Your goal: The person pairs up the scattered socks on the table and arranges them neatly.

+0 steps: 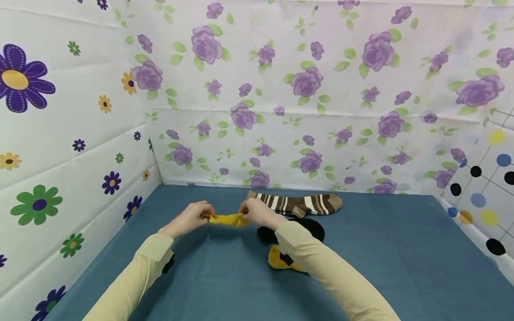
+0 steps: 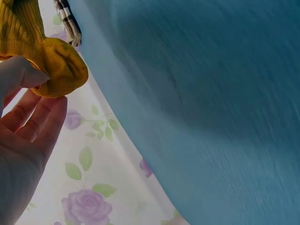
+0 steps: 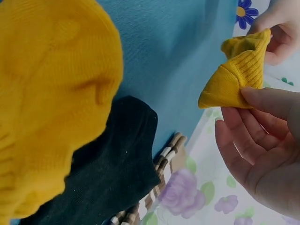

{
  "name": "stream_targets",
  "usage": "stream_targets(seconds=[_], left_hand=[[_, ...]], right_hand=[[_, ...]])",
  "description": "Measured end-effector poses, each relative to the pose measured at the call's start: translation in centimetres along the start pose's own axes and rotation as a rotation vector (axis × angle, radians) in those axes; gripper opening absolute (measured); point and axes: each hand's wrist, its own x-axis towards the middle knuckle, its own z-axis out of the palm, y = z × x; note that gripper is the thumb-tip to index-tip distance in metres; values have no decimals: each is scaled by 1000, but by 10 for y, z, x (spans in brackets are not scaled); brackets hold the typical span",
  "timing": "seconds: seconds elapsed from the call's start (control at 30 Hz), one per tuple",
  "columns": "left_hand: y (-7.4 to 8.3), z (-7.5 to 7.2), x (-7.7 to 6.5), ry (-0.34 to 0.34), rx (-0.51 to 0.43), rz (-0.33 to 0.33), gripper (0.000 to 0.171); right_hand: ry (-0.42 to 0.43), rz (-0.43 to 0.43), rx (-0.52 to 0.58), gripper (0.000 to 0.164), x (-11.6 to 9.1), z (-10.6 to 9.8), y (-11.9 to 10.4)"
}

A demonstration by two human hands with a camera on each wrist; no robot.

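A mustard-yellow sock (image 1: 228, 220) is held up off the table, stretched between the two hands. My left hand (image 1: 196, 216) pinches its left end, and my right hand (image 1: 261, 212) pinches the other end between thumb and fingers. The left wrist view shows a rounded, bunched part of the sock (image 2: 63, 70) at the left thumb and fingertips. In the right wrist view, the folded ribbed sock (image 3: 234, 77) spans from the right fingertips to the left hand. Another yellow sock (image 1: 277, 258) with a dark patch lies below the right forearm, partly hidden by the sleeve.
Black socks (image 1: 315, 228) lie behind the right wrist. Brown, white and tan striped socks (image 1: 325, 204) rest at the back edge of the blue table (image 1: 385, 249). A small dark thing (image 1: 168, 264) shows beside the left sleeve, mostly hidden. Patterned sheets (image 1: 265, 93) enclose the back and sides.
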Motion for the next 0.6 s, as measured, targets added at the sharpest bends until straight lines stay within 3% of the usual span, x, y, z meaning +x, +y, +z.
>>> stream_targets(seconds=[0.27, 0.6], left_hand=[[8, 3, 9, 14, -74, -20, 24], [21, 6, 25, 12, -109, -22, 22]], right_hand=[[34, 35, 146, 12, -11, -15, 7], [71, 107, 197, 14, -24, -28, 17]])
